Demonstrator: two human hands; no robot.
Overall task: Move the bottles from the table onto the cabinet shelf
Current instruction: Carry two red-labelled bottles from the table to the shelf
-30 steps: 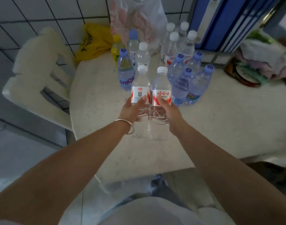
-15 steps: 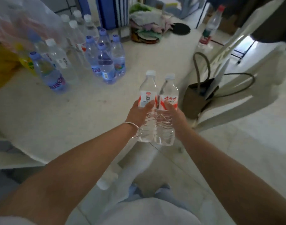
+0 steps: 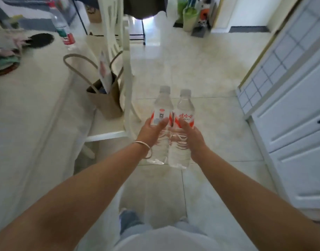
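I carry two clear water bottles with white caps and red-and-white labels, side by side and upright over the tiled floor. My left hand point(image 3: 152, 130) grips the left bottle point(image 3: 161, 105) around its middle. My right hand point(image 3: 192, 134) grips the right bottle point(image 3: 185, 107) the same way. The two bottles touch each other. The table point(image 3: 28, 98) lies to my left, and the group of other bottles is out of view. A white panelled cabinet point(image 3: 297, 109) stands at the right with its doors closed; no shelf is visible.
A tall bottle with a red label point(image 3: 64, 31) stands at the table's far edge. A white chair point(image 3: 117, 57) with a brown tote bag point(image 3: 104, 95) on its seat stands beside the table. Folded cloths point(image 3: 5, 55) lie on the table at left. Bags sit on the floor far ahead.
I have lifted both bottles off the table and turned to the right. The bottle group has left the view, and the cabinet has come in at the right.
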